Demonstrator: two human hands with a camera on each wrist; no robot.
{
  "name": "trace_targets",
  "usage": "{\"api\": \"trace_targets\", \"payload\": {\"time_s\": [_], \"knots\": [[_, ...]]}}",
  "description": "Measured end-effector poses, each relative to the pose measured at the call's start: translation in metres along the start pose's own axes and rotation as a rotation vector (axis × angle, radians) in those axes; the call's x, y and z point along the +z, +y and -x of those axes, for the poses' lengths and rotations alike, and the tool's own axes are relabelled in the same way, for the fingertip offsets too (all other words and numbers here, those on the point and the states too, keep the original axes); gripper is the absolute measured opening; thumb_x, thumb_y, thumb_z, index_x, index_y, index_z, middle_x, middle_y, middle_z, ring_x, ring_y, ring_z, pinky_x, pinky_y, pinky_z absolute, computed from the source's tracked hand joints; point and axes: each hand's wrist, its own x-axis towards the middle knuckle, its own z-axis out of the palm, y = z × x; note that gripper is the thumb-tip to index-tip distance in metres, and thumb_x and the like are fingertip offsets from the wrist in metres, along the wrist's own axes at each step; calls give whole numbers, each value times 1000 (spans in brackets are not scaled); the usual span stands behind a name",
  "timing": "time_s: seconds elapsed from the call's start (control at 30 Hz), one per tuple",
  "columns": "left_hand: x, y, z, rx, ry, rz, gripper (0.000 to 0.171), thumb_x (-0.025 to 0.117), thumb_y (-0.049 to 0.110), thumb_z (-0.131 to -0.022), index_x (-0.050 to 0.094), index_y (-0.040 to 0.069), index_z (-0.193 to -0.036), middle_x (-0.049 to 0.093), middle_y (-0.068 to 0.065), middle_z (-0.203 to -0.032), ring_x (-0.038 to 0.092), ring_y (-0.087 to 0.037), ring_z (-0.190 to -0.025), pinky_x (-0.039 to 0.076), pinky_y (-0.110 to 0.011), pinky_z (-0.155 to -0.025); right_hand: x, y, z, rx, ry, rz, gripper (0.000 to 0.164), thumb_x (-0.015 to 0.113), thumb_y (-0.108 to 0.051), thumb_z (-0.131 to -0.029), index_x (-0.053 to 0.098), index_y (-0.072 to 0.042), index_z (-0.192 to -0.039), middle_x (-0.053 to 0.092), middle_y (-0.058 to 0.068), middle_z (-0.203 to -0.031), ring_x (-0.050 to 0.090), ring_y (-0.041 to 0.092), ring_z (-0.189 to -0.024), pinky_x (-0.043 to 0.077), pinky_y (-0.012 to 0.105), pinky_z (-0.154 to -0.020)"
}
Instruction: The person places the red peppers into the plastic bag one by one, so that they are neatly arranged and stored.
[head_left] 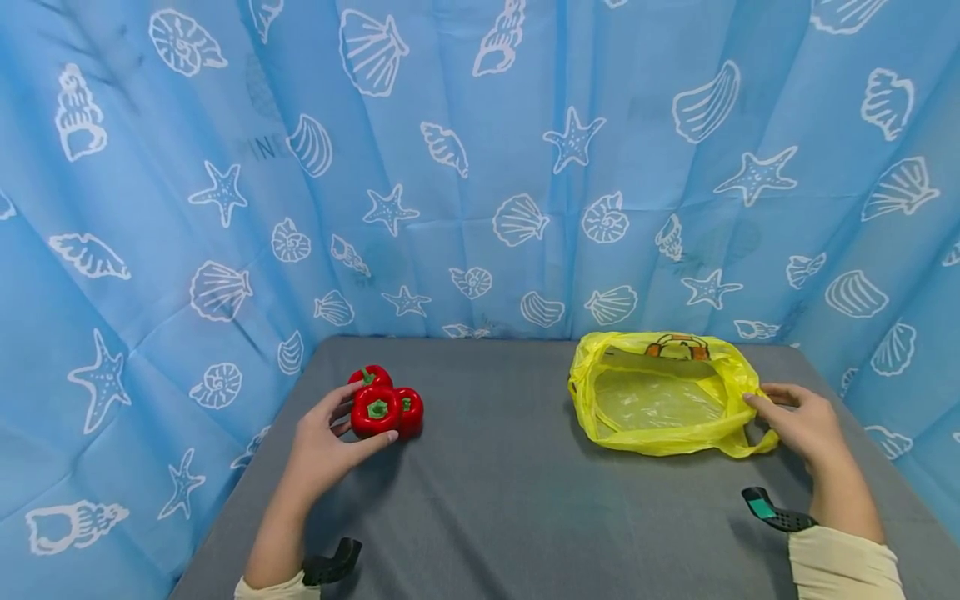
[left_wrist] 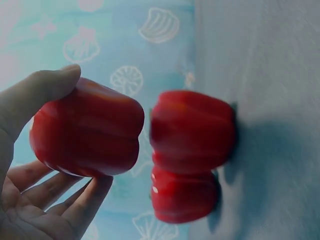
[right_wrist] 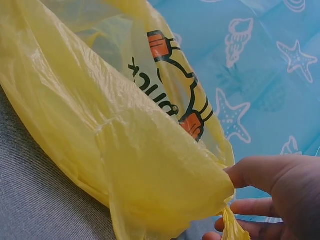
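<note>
While the left grip (head_left: 328, 446) pinches a pepper (head_left: 377, 412) between thumb and fingers, well left of the bag (head_left: 660, 440), two more peppers (head_left: 411, 414) stand on the grey counter (head_left: 510, 508), likewise left of the bag. The bag, yellow, gapes open, a blue curtain (head_left: 480, 167) behind it. At the bag's right edge, the right grip (head_left: 808, 427) pinches the plastic between thumb and fingers.

Three rounded, glossy red bell peppers (head_left: 378, 428) are topped by green stems (head_left: 377, 409). The thin yellow plastic bag (head_left: 660, 442) is printed with black lettering (right_wrist: 146, 86) and orange-and-black cartoon shapes (right_wrist: 192, 125). The blue fabric curtain (head_left: 480, 187) is patterned with white shells (head_left: 521, 220) and starfish (head_left: 573, 140). The flat desk (head_left: 517, 500) is coloured grey.
</note>
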Motion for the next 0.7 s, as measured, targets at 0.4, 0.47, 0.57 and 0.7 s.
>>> {"api": "trace_targets", "payload": {"time_s": [0.4, 0.47, 0.57, 0.7], "knots": [[30, 34, -16, 72, -70, 86, 86, 98, 32, -75, 57, 18, -149, 63, -8, -144, 63, -32, -129, 62, -51, -98, -3, 1, 2, -58, 4, -1, 74, 53, -43, -109, 40, 17, -151, 45, 45, -144, 53, 57, -119, 53, 31, -72], [37, 41, -20, 90, -97, 95, 86, 98, 33, -74, 57, 20, -149, 63, -6, -145, 62, -31, -131, 63, -51, -96, -3, 1, 2, -60, 4, -3, 74, 53, -43, -109, 41, 16, -151, 46, 44, -144, 54, 57, -119, 52, 30, -72], [46, 53, -26, 118, -128, 108, 87, 99, 33, -73, 57, 22, -149, 63, -3, -144, 62, -29, -130, 64, -50, -94, -4, 0, 3, -64, 3, -1, 72, 55, -42, -109, 43, 16, -150, 47, 44, -144, 55, 56, -118, 53, 31, -72], [61, 67, -32, 146, -166, 140, 84, 98, 31, -74, 59, 23, -147, 65, -2, -142, 65, -28, -128, 63, -50, -97, -5, -1, 4, -69, 0, -4, 71, 56, -41, -108, 45, 16, -149, 49, 43, -143, 58, 54, -116, 52, 26, -69]]}}
